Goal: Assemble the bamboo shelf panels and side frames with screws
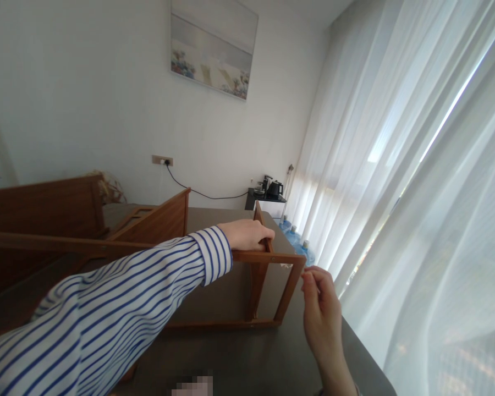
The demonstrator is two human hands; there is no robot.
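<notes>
Clasps a squared rail point(286, 258) of the brown wooden frame point(291, 289), lying on the matte grey-brown tabletop point(231, 357) with three flat boards point(160, 219) across it, in the left grip point(251, 235). Holds the right grip point(322, 302) just beside one corner, drawn together at the tips; cannot tell whether pinching anything.
</notes>
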